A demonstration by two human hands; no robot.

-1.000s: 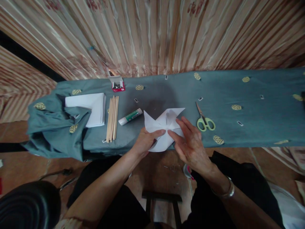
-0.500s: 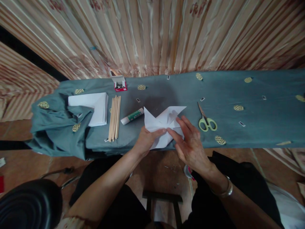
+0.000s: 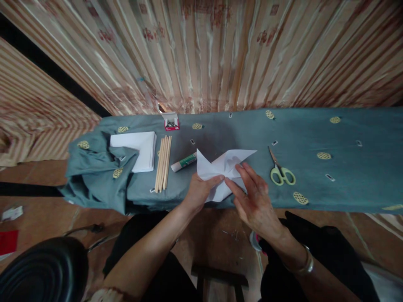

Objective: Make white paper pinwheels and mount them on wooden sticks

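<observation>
A white paper pinwheel with pointed blades is held over the near edge of the cloth-covered table. My left hand grips its near left side, the thumb lying on top by the centre and the other fingers hidden underneath. From the right, my right hand pinches the pinwheel, its index fingertip at the centre close to the left thumb and its other fingers on the right blade. Just left of the pinwheel lies a glue stick. Green-handled scissors rest to the right of my right hand.
Several wooden sticks lie side by side left of the glue stick. Beyond them are a stack of white paper, partly under bunched tablecloth, and an open small box of metal pins. A black round stool stands lower left.
The whole view has shifted, so the table sits slightly lower and further right. Both hands keep nearly the same hold on the pinwheel, fingers at its centre.
</observation>
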